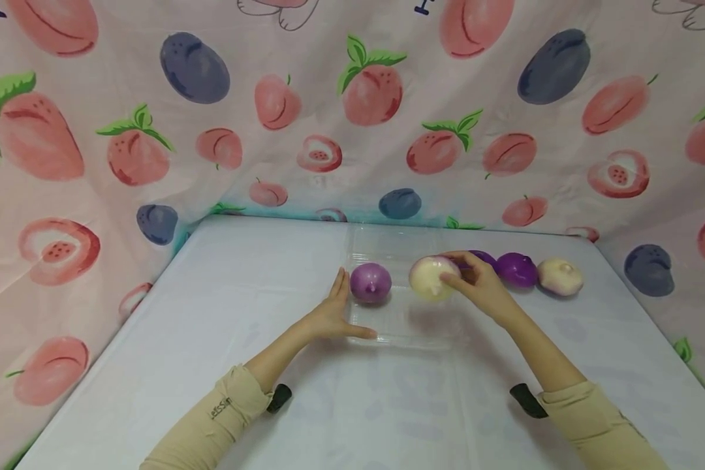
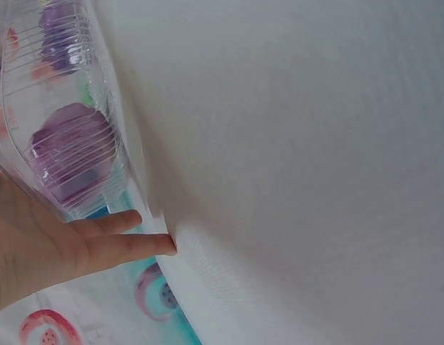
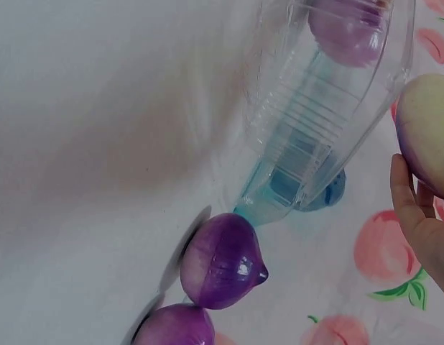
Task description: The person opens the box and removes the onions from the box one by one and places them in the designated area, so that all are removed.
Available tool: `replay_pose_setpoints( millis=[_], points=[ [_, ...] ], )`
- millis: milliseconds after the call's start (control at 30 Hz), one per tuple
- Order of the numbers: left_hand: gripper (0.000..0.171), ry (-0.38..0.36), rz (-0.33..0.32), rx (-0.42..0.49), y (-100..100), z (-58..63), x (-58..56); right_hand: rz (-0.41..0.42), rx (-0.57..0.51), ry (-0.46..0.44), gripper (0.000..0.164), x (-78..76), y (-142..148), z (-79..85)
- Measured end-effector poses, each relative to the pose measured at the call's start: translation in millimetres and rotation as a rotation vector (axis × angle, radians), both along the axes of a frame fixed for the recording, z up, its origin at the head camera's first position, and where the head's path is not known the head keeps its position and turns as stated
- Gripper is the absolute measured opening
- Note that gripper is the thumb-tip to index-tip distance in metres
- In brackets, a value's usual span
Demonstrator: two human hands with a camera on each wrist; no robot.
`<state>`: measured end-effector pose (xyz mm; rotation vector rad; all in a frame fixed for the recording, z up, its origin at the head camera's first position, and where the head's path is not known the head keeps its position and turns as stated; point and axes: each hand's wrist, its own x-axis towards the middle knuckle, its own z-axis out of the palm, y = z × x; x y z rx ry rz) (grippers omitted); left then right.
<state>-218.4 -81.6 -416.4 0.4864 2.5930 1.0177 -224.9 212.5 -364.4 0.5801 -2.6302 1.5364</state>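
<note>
A clear plastic container (image 1: 411,329) lies on the white table with a purple onion (image 1: 371,283) inside, at its left end. My left hand (image 1: 335,313) rests against the container's left side, fingers straight and thumb along the near edge; the left wrist view shows those straight fingers (image 2: 128,248) beside the ribbed wall. Above the container's right part, my right hand (image 1: 476,284) pinches a pale yellow-white onion (image 1: 431,279) with a purplish edge. That onion also shows at the right of the right wrist view, in the fingers (image 3: 409,198).
Right of the container stand a purple onion (image 1: 482,260) partly hidden by the right hand, a second purple onion (image 1: 517,270) and a whitish onion (image 1: 560,277). A fruit-printed cloth (image 1: 311,85) hangs behind and beside the white table (image 1: 258,261).
</note>
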Motion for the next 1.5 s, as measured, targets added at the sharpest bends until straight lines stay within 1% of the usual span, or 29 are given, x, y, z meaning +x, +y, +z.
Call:
replay_pose_setpoints(
  millis=[167, 467, 633, 733, 867, 1000, 1167, 1267, 1367, 1500],
  points=[
    [0.131, 0.001, 0.005, 0.004, -0.7, 0.4, 0.9, 0.004, -0.037, 0.022, 0.038, 0.4, 4.0, 2.1],
    [0.131, -0.002, -0.004, -0.006, -0.6, 0.3, 1.1, -0.009, -0.045, 0.055, 0.036, 0.0, 16.4, 3.0],
    [0.131, -0.003, -0.001, -0.011, -0.4, -0.1, 0.7, -0.024, -0.050, 0.047, 0.039, -0.4, 24.7, 1.4],
    [0.130, -0.002, 0.000, -0.010, -0.3, 0.7, 1.3, -0.033, -0.057, 0.056, 0.040, -0.6, 29.7, -0.8],
    [0.130, -0.004, 0.000, -0.008, -0.4, 1.3, 2.0, -0.047, -0.049, 0.074, 0.039, -0.5, 36.3, -3.2],
    [0.131, -0.008, -0.001, -0.008, -0.6, 1.6, 1.3, -0.064, -0.034, 0.067, 0.038, 0.6, 43.0, -3.1],
    [0.130, 0.007, -0.004, -0.006, 0.1, 2.4, -0.8, -0.113, 0.002, 0.082, 0.037, 0.3, 52.2, -1.8],
    [0.130, 0.008, -0.005, -0.012, 0.4, 2.4, -1.7, -0.126, 0.003, 0.066, 0.036, 0.6, 57.8, -2.1],
    [0.130, 0.004, -0.002, -0.018, 0.1, 1.1, -1.8, -0.126, 0.003, 0.031, 0.035, 1.3, 63.3, -3.3],
    [0.131, -0.005, 0.002, -0.007, -0.1, -1.5, -0.9, -0.131, 0.042, 0.010, 0.034, 1.5, 71.0, -5.0]
  ],
)
